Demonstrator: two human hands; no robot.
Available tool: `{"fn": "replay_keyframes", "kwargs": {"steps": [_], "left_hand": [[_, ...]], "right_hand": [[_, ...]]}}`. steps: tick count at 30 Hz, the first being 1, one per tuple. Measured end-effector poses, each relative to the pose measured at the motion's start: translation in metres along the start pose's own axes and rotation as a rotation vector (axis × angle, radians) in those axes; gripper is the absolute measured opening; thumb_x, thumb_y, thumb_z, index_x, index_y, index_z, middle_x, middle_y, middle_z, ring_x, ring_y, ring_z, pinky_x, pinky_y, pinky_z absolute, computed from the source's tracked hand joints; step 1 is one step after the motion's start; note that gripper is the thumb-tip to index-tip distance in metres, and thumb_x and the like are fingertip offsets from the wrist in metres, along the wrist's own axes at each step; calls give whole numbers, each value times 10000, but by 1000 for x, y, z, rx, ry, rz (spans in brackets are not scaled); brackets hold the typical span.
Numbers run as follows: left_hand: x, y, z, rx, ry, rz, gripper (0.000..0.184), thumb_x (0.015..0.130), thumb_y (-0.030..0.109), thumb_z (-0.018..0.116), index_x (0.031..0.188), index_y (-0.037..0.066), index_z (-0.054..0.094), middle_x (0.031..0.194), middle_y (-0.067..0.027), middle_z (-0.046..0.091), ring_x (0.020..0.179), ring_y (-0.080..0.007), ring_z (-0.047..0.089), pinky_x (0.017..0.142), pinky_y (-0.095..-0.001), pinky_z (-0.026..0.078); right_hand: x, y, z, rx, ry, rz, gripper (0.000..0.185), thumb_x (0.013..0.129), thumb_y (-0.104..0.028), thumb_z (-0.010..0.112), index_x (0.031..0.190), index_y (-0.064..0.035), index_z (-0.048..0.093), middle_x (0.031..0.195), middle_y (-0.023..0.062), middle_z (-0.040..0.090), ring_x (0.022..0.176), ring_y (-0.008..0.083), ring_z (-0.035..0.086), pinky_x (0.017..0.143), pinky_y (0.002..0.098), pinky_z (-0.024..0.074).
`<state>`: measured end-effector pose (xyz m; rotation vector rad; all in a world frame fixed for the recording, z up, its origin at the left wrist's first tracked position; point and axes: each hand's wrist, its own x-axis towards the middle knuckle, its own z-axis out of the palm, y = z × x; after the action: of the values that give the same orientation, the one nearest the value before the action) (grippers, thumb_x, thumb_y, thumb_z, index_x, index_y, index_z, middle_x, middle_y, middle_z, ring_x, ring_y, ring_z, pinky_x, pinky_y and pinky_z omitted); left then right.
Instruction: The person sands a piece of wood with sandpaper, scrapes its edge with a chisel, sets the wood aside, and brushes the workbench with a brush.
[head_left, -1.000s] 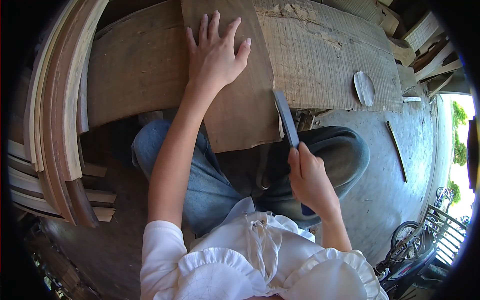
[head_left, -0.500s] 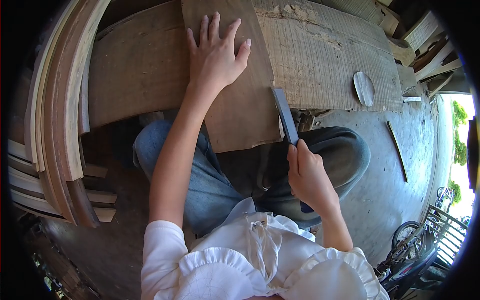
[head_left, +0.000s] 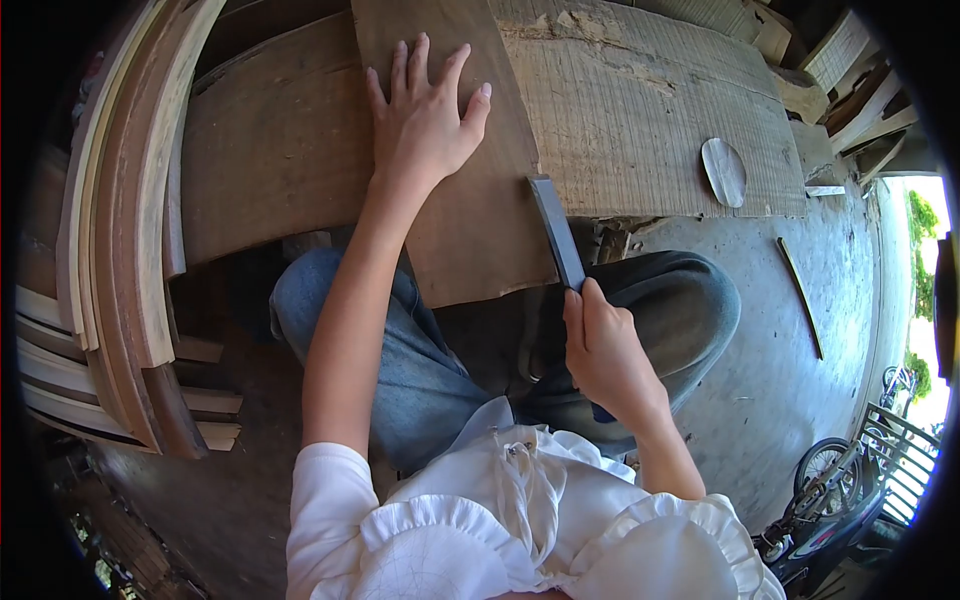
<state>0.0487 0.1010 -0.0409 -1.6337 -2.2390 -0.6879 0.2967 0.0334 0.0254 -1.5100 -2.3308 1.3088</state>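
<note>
My left hand (head_left: 425, 125) lies flat with fingers spread on a brown wooden board (head_left: 480, 235), which rests crosswise over wider planks and reaches toward my lap. My right hand (head_left: 610, 350) is wrapped around the lower part of a flat grey metal file (head_left: 557, 230). A bit of its dark blue handle shows below the fist. The file slants up and left, its far end at the board's right edge; whether it presses on the wood I cannot tell.
A wide rough-sawn plank (head_left: 640, 110) lies under the board, with a silvery oval piece (head_left: 724, 172) on it. Curved wood strips (head_left: 130, 200) stack at the left. A thin dark strip (head_left: 800, 298) lies on the concrete floor (head_left: 740, 380). A bicycle (head_left: 830, 480) stands at lower right.
The file and my right hand have shifted slightly left, the file's tip now overlapping the board's edge. My left hand stays spread on the board. The view has shifted a little.
</note>
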Motion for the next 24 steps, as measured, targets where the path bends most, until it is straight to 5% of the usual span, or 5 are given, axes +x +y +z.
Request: {"fn": "replay_keyframes", "kwargs": {"steps": [6, 13, 18, 19, 24], "left_hand": [[2, 0, 1, -9, -2, -5, 525, 874, 445, 447, 1323, 173, 439, 1419, -199, 310, 1340, -343, 248, 1078, -562, 115], [1, 1, 2, -19, 5, -4, 523, 874, 441, 448, 1324, 174, 439, 1420, -202, 306, 1344, -342, 238, 1081, -560, 105], [1, 0, 1, -24, 5, -8, 521, 874, 436, 447, 1320, 167, 445, 1421, -203, 304, 1349, -341, 227, 1082, -562, 98], [2, 1, 1, -29, 5, -12, 521, 874, 436, 447, 1320, 167, 445, 1421, -203, 304, 1349, -341, 227, 1082, -562, 98], [1, 1, 1, -17, 10, -5, 520, 874, 432, 449, 1322, 167, 441, 1420, -206, 304, 1350, -339, 228, 1078, -570, 103]], "right_hand": [[-22, 3, -3, 8, -39, 16, 212, 939, -124, 430, 785, 19, 406, 526, 258, 503, 542, 454, 542, 482, 493, 423], [6, 8, -2, -22, 55, -53, 280, 979, -209, 386, 801, 3, 425, 475, 122, 477, 341, 223, 497, 357, 325, 375], [-9, 4, -1, 9, 18, 19, 230, 945, -130, 412, 798, 45, 427, 583, 284, 531, 609, 482, 541, 519, 503, 429], [-16, 9, 1, -10, -5, 20, 277, 983, -210, 367, 799, -6, 406, 487, 85, 469, 359, 193, 505, 364, 309, 386], [-11, 13, -3, 13, -21, 30, 277, 984, -217, 368, 799, -14, 403, 479, 65, 453, 356, 168, 491, 355, 301, 376]]}}
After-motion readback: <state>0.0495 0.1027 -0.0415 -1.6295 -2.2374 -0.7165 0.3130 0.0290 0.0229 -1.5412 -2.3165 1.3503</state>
